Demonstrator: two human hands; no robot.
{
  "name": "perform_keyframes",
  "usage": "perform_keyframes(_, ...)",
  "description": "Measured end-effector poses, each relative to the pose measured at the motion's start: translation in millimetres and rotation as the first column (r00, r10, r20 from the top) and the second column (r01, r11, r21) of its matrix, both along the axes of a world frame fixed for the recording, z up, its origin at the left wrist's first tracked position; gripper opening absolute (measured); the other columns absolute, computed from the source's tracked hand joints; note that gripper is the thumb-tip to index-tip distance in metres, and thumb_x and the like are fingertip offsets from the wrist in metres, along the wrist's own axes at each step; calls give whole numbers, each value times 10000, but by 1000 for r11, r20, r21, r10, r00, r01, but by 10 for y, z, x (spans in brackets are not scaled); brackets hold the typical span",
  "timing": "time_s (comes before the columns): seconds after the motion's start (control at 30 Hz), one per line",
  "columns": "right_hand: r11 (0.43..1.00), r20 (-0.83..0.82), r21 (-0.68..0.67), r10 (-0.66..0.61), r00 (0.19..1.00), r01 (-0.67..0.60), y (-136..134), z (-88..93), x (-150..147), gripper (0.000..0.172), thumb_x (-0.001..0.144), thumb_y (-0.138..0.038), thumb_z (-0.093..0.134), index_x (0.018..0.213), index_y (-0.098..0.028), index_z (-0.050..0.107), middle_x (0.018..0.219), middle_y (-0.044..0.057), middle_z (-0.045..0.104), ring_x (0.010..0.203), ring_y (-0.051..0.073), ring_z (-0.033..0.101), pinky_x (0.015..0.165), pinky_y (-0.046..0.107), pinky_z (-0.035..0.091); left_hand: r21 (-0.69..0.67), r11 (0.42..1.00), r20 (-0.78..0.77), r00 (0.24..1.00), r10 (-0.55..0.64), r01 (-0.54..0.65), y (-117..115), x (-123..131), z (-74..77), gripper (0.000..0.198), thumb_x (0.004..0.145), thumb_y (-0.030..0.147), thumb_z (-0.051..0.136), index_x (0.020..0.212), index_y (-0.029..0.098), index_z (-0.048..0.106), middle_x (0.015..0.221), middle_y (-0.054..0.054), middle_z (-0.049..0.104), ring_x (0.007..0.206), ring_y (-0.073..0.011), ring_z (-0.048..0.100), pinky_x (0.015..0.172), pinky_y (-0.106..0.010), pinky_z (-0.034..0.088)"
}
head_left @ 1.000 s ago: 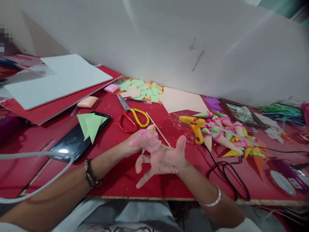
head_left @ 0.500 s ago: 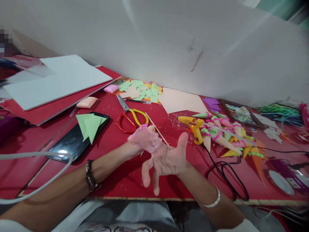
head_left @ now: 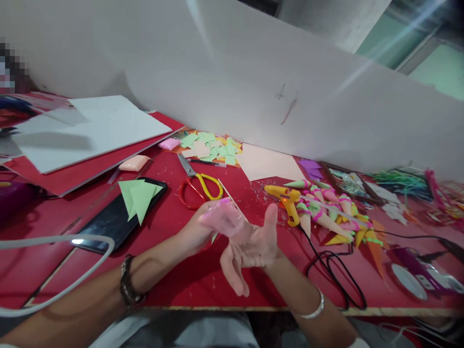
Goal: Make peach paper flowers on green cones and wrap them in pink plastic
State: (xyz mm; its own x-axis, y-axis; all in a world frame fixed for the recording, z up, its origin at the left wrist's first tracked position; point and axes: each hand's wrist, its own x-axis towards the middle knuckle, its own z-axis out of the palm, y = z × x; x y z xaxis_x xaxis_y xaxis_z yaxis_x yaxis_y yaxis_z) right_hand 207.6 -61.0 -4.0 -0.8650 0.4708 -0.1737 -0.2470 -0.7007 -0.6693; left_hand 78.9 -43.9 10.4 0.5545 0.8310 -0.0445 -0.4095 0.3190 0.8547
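My left hand (head_left: 201,232) is closed on a pink, see-through plastic packet (head_left: 222,216) with brighter pink stuff along its top edge. My right hand (head_left: 253,249) is turned palm up beside it, thumb raised and fingers apart. The packet's right end overlaps that hand's fingers; whether they touch it, I cannot tell. Just beyond the packet lie scissors (head_left: 187,166) with one red and one yellow handle loop, and a thin pale stick (head_left: 228,191). A bit of light green paper pokes out under my left hand.
A yellow glue gun (head_left: 289,203) rests beside a pile of small paper cones (head_left: 326,208), its black cord (head_left: 328,263) looping toward the front edge. At left lie a phone (head_left: 119,220) with green paper triangles (head_left: 139,195) on it and white boards (head_left: 97,130). Paper scraps (head_left: 213,147) lie behind.
The view has tilted and shifted slightly. My right hand's lower fingers have drawn closer together. The packet stays in my left hand, turned a little.
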Motion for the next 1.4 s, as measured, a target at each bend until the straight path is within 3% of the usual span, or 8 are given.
perform_keyframes(0.23,929,-23,273,-253,967,250,-2,182,89,1030,571,-802,-65,1112,-109,472,447,8,558,312,105,458,380,233,373,-132,987,125,989,-79,96,5,-96,81,160,671,262,654,785,157,612,730,-7,586,668,-102,546,608,-188,422)
perform_keyframes(0.4,908,100,413,-119,988,67,-23,242,165,557,726,-567,488,1042,-110,528,531,7,611,405,111,561,413,204,411,-53,998,29,999,-42,43,10,-139,114,145,657,235,673,718,162,565,641,30,559,554,-70,515,516,-158,388)
perform_keyframes(0.57,864,208,503,-128,970,6,-56,347,191,290,796,-377,512,825,-101,597,450,-43,537,344,33,464,395,140,351,41,997,28,998,-63,62,-29,-152,188,123,715,230,620,697,148,530,595,42,518,495,-46,455,459,-136,344)
perform_keyframes(0.77,903,17,426,63,998,-64,-151,252,131,425,678,-521,581,726,-100,607,649,57,617,586,120,574,545,254,475,107,967,-7,973,-231,230,-58,-132,227,162,686,244,642,638,131,536,557,49,487,462,-33,413,418,-128,303)
perform_keyframes(1.07,885,-170,428,-121,978,184,-283,241,151,778,597,-747,422,1117,-182,542,1204,141,488,1069,282,469,856,469,383,241,940,-251,951,-180,241,-4,-1,196,158,759,266,530,671,135,536,614,25,509,532,-69,475,493,-170,371)
perform_keyframes(1.13,860,-189,468,-128,974,204,-273,280,267,819,583,-774,388,1189,-232,481,1285,113,415,1067,288,462,871,493,369,435,870,-385,921,-55,234,51,16,161,146,800,249,463,766,138,551,748,-11,558,683,-109,527,619,-209,418)
perform_keyframes(1.23,808,-164,494,-277,947,322,-286,313,472,761,605,-770,361,1215,-322,436,1336,54,358,1064,281,458,866,503,367,711,615,-561,802,204,341,114,34,37,156,795,212,460,916,158,543,904,-47,556,851,-160,513,752,-279,415)
perform_keyframes(1.4,737,-17,514,-504,864,440,-371,266,684,719,646,-749,336,1217,-324,440,1365,23,324,1128,269,407,931,473,310,738,319,-670,584,459,595,133,74,-128,315,774,309,524,1072,208,502,1018,-68,498,923,-192,487,771,-301,418)
